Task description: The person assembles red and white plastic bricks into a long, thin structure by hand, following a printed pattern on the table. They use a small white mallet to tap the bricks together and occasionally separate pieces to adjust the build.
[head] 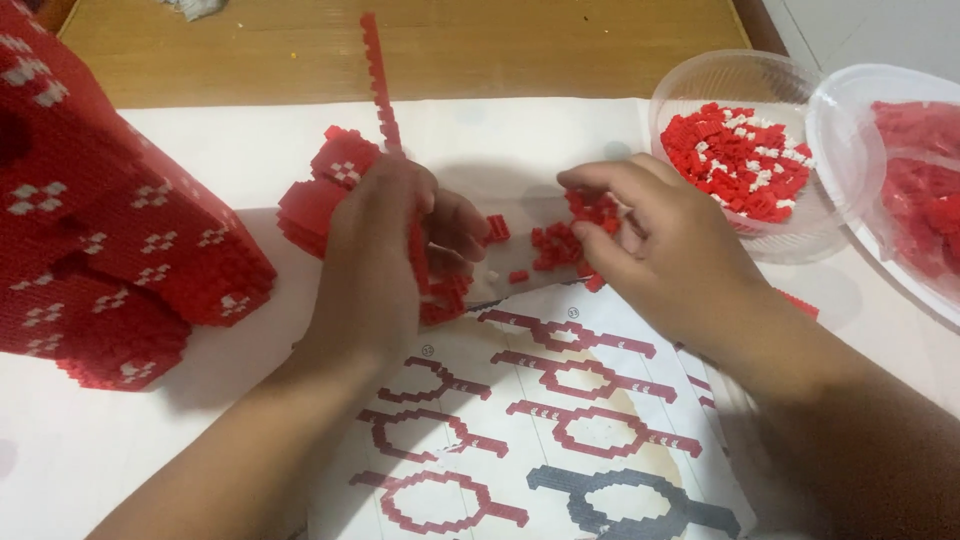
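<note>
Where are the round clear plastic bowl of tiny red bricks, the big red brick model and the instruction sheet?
Round clear plastic bowl (700,75), head view, bare rim.
Big red brick model (110,230), head view, side wall.
Paper instruction sheet (560,400), head view, printed middle.

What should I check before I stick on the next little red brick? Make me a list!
1. Left hand has hold of the red piece being built: ok.
2. Right hand has reached the loose red bricks on the paper: ok.
3. One brick pinched between the right fingertips: cannot tell, the fingers hide it.
4. Picture guide sheet lies flat in view: ok, though the arms cover part of it.
5. Spare bricks ready in the clear tub: ok.
6. Big finished red model stands apart from the hands: ok.
</note>
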